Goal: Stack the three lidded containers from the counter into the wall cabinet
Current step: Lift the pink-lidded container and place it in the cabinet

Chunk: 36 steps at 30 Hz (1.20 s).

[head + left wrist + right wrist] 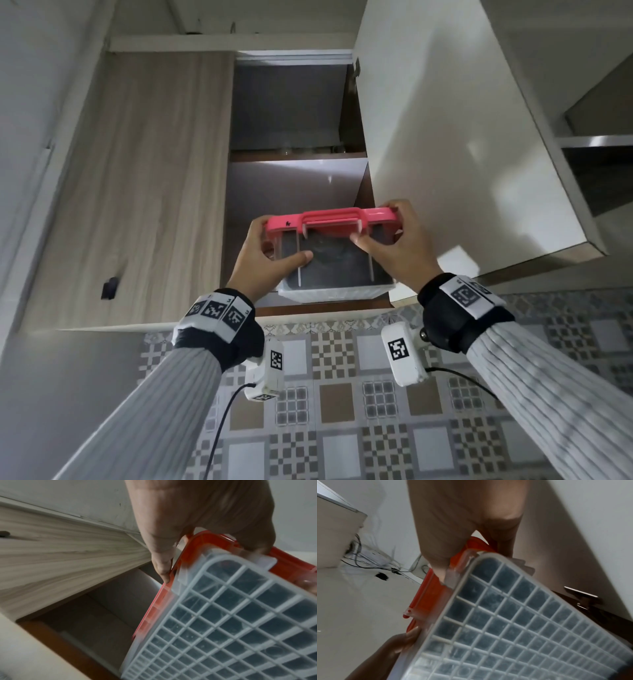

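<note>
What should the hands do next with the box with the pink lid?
Probably ease it forward onto the lower shelf. Both the left hand and the right hand grip the container by its pink lid at the cabinet's open front, and the door is swung clear.

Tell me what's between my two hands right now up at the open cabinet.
The container, clear with a pink lid. The left hand and right hand grip its opposite ends at the lower shelf opening; the head view shows it best.

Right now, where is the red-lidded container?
In the head view, the red-lidded container is centre frame, held between left hand and right hand at the open wall cabinet lower shelf.
</note>
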### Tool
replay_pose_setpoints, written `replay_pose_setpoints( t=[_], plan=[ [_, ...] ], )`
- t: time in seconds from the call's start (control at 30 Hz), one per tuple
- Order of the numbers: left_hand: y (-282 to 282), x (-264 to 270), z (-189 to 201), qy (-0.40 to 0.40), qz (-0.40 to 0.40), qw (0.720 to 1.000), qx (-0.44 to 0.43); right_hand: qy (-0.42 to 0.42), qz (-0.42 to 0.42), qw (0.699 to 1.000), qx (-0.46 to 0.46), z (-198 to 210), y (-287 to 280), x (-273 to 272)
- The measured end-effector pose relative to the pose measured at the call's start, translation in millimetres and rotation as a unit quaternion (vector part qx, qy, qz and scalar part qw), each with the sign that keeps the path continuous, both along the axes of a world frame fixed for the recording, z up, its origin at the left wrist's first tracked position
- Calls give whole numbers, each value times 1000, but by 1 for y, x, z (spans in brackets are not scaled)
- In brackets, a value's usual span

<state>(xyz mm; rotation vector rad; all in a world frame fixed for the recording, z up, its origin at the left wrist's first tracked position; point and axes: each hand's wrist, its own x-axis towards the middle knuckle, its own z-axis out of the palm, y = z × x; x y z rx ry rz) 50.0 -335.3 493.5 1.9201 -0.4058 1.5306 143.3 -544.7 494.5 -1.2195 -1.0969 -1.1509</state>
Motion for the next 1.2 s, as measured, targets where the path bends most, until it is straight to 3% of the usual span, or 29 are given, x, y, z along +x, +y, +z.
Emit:
replay_pose_setpoints(
  t=[0.23, 0.43, 0.57, 0.77, 1.2],
  plan=[
    [16, 53, -5, 32, 45, 998, -21, 40, -25, 998, -43, -1, 26, 54],
    [18, 92, -5, 26, 132, 990, -33, 73, -175, 980, -56, 0, 56, 94],
    [14, 113, -6, 37, 147, 988, -27, 22, -269, 961, -65, -15, 79, 103],
    [20, 136, -11, 69, 163, 984, -1, 19, -247, 964, -94, -35, 98, 140],
    [31, 168, -9, 106, 166, 980, 39, 104, -254, 945, -180, -46, 102, 185]
  ],
)
